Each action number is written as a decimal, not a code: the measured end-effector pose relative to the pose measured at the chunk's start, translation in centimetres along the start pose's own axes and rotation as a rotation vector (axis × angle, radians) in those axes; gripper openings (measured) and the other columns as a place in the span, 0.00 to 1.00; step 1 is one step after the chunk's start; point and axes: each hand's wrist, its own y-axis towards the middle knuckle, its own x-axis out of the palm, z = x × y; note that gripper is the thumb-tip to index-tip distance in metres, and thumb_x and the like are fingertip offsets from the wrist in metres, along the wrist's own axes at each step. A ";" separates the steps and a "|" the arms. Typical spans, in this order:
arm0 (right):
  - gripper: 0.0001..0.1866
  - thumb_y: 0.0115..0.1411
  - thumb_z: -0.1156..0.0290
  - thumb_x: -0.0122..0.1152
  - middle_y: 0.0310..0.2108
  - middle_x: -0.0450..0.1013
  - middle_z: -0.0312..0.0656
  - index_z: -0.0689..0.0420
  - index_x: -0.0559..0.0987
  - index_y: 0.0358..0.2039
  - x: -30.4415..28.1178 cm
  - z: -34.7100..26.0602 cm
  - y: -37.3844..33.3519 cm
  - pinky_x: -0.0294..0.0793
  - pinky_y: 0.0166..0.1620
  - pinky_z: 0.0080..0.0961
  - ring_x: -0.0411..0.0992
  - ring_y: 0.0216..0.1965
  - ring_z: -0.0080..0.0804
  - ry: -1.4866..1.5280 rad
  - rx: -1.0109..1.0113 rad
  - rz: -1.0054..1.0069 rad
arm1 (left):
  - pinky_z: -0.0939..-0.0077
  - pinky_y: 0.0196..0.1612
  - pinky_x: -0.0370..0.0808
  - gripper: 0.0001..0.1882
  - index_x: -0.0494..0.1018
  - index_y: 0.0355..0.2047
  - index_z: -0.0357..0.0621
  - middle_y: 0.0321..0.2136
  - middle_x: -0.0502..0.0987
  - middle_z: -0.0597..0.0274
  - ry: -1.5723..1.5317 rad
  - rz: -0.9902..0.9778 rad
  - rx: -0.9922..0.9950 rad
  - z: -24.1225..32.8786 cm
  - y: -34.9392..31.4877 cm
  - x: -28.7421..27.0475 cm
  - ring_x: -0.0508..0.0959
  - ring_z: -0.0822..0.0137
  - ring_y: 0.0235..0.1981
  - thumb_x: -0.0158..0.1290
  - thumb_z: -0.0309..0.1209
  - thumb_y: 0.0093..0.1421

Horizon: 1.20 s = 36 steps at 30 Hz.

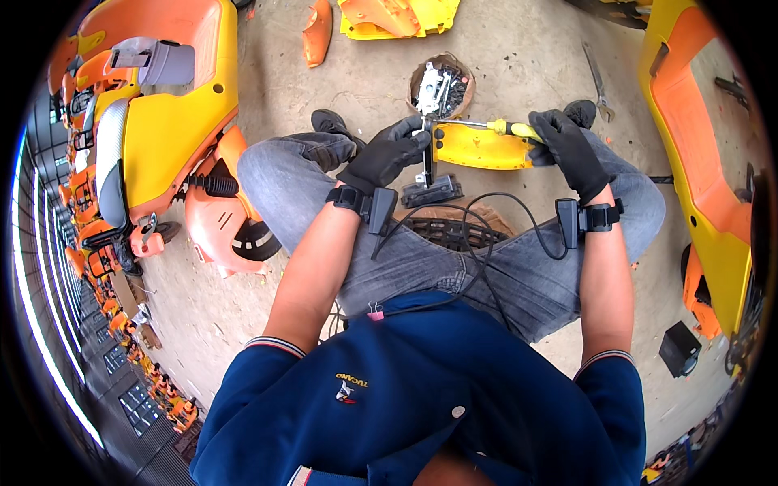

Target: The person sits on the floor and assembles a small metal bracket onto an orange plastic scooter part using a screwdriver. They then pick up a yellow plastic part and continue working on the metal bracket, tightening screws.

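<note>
My right hand (570,154), in a black glove, is closed around the yellow handle of a screwdriver (506,127). The metal shaft points left, across the upper edge of a yellow curved panel (478,147). My left hand (387,154), also gloved in black, pinches an upright dark metal bracket (429,166) at the panel's left end. The screwdriver's tip reaches the bracket by my left fingertips; its exact contact is too small to tell. Below the bracket, a dark grey block-shaped part (432,191) sits between my legs.
Beyond my hands stands a round container (462,93) of metal parts and screws. A wrench (598,81) lies on the floor at right. Large yellow-and-orange vehicle bodies flank me, left (174,138) and right (697,154). A black cable (519,201) loops between my wrist devices.
</note>
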 end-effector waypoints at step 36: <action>0.16 0.65 0.58 0.55 0.27 0.72 0.34 0.60 0.76 0.40 -0.2 0.5 0.6 0.73 0.28 0.15 0.69 0.22 0.15 -0.157 -0.102 0.067 | 0.72 0.54 0.74 0.26 0.62 0.60 0.39 0.52 0.73 0.56 -0.006 -0.003 -0.072 -0.5 0.2 0.2 0.76 0.66 0.50 0.51 0.40 0.67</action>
